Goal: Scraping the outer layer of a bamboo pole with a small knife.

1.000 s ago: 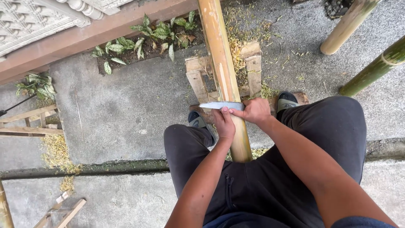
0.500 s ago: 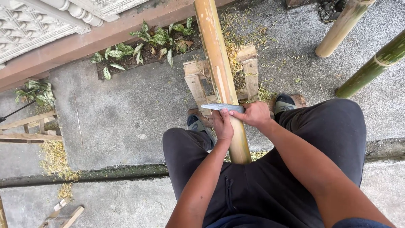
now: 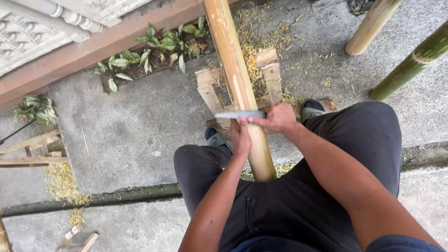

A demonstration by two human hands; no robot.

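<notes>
A thick tan bamboo pole [image 3: 235, 74] runs from between my knees up and away over a small wooden stand [image 3: 212, 88]. My right hand [image 3: 277, 119] grips the handle of a knife, whose grey blade [image 3: 238, 114] lies across the pole pointing left. Just below the blade, my left hand [image 3: 241, 136] wraps around the pole. I wear dark trousers, and both shoes show beside the pole.
Two more bamboo poles, one tan [image 3: 371, 25] and one green [image 3: 410, 63], lean at the upper right. Shavings [image 3: 254, 28] litter the concrete. A planted strip [image 3: 149, 51] lies under a wooden rail, and wooden frames [image 3: 30, 151] sit at left.
The view has shifted slightly. Both hands and the knife stay at about the same place on the pole; the blade has edged a little along it.
</notes>
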